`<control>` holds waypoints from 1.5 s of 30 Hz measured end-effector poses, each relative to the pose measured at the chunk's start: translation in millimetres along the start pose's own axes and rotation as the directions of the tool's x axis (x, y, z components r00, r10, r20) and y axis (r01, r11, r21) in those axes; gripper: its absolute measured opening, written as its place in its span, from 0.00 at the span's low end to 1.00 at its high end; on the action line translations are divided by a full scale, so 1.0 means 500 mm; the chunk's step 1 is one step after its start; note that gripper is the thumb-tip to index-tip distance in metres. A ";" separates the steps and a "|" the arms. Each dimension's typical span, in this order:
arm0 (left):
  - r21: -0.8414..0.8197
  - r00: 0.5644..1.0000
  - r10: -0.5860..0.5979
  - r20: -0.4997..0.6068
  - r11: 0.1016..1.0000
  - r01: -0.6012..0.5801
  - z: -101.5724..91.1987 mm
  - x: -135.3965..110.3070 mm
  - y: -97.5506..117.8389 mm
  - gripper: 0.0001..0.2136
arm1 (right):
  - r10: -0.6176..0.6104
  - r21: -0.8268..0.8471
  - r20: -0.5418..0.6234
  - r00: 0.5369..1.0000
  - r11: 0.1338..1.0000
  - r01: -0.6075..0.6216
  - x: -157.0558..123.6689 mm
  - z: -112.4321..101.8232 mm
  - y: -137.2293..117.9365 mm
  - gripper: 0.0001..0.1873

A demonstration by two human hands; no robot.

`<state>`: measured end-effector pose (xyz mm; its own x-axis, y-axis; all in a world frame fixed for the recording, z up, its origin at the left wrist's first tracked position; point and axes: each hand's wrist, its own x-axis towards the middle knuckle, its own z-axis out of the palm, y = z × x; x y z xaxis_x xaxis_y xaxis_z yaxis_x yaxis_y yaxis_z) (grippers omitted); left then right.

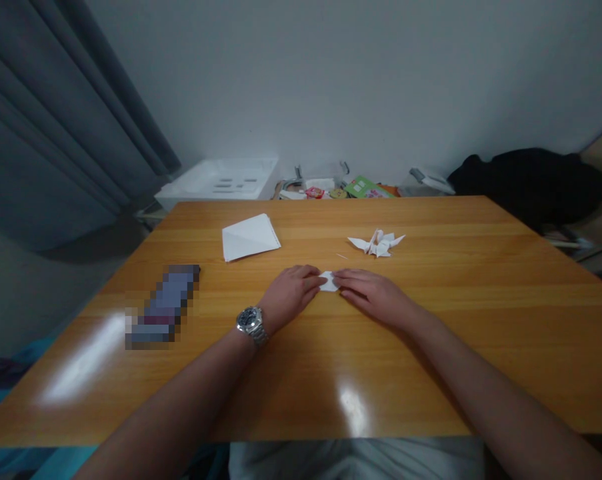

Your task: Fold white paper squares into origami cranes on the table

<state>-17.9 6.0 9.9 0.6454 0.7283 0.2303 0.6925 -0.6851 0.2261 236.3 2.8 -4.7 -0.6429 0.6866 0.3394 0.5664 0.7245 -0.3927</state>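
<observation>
A small folded piece of white paper (329, 281) lies on the wooden table (301, 373), between my two hands. My left hand (291, 293), with a metal watch (251, 323) at its wrist, has its fingers closed on the paper's left edge. From the other side, my right hand (373, 293) presses its fingers together on the paper's right part. The fingertips hide both ends of the paper. Just beyond my right hand sit folded white paper cranes (378, 243), partly overlapping, so I cannot tell how many.
A stack of white paper sheets (251, 237) rests at the back left. Nearer on the left is a pixelated phone-like object (165, 303). Past the far edge are a white plastic tray (221, 179), a green packet (365, 188) and dark cloth (525, 183).
</observation>
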 end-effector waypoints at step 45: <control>-0.260 0.985 -0.134 -0.110 0.960 0.102 0.024 0.015 0.031 0.08 | 0.065 0.087 -0.092 0.994 0.995 -0.057 0.019 0.019 -0.012 0.06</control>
<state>1.3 0.9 3.7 0.5068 0.8078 0.3010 0.6469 -0.5872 0.4865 221.8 4.3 -7.0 -0.5546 0.7349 0.3902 0.5554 0.6762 -0.4840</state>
